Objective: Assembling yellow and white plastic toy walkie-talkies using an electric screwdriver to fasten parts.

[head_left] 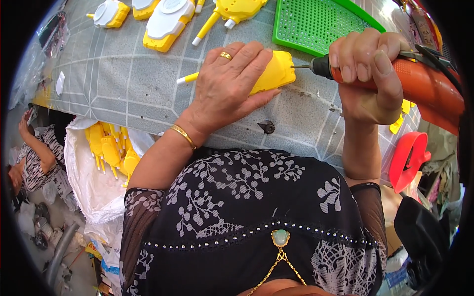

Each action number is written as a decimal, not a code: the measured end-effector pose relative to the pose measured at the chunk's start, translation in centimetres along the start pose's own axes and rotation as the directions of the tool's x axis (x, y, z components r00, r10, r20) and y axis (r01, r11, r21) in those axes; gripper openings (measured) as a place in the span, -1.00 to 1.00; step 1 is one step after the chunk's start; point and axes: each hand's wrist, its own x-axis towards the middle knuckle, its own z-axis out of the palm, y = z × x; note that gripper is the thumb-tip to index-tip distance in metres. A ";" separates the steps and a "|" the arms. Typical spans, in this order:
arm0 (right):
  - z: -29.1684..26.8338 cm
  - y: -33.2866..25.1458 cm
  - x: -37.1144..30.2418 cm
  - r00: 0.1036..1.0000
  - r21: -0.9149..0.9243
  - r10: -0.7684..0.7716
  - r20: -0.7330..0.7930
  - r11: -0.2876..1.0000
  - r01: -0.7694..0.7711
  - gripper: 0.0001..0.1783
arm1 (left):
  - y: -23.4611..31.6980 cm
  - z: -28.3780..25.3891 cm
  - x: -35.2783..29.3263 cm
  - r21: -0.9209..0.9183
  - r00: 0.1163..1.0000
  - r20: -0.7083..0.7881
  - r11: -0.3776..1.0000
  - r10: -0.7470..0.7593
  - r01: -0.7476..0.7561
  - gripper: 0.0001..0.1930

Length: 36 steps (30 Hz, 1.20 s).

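Note:
A yellow plastic toy shell [279,69], shaped like a walkie-talkie with a white-tipped antenna, lies on the grey table [153,69]. My left hand [229,81] is wrapped over it and presses it down, hiding its middle. In my right hand [370,69] is an orange electric screwdriver [427,91], gripped with the fingers closed around its body. Its thin bit points left and meets the right end of the shell; the exact contact spot is too small to make out. Beyond the hands, a green perforated tray [275,29] holds many tiny metal pieces.
Several yellow-and-white toys [168,22] lie along the far left. A small dark piece [267,127] sits near the table's front edge. Left below, a white sack [86,182] holds yellow parts [111,150]. A red ring-shaped object [396,163] is at right. Another person [39,153] appears far left.

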 end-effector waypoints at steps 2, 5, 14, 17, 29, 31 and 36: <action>-0.3 0.2 -0.1 0.999 0.034 0.014 -0.036 0.999 -0.013 -0.82 | 0.0 0.0 0.0 0.000 1.000 -0.005 1.000 0.001 -0.001 -0.34; -0.7 0.3 0.0 0.997 0.075 0.033 -0.069 0.997 -0.027 -0.79 | 0.1 0.0 0.0 0.012 1.000 -0.009 1.000 0.004 -0.004 -0.34; -1.1 0.4 -0.2 0.993 0.089 0.019 -0.115 0.996 -0.009 -0.76 | 0.2 0.1 0.0 0.017 1.000 -0.020 1.000 0.001 0.000 -0.36; -0.4 0.7 0.0 0.985 -0.026 -0.068 -0.159 0.998 0.065 -0.77 | 0.1 0.2 0.1 0.001 1.000 -0.024 1.000 -0.006 0.006 -0.36; -0.1 -1.9 -0.3 0.998 -0.057 -0.058 0.016 0.997 0.059 -0.87 | 0.0 0.2 0.0 0.002 1.000 -0.029 1.000 -0.011 0.011 -0.37; -0.3 -1.4 -0.4 0.998 -0.059 -0.044 0.042 0.997 0.047 -0.88 | 0.0 0.2 0.0 0.004 0.999 -0.032 1.000 -0.011 0.011 -0.37; 0.2 -1.1 -0.5 0.999 -0.042 -0.029 0.045 0.999 0.031 -0.92 | 0.0 0.2 0.0 0.002 0.999 -0.040 1.000 -0.008 0.008 -0.37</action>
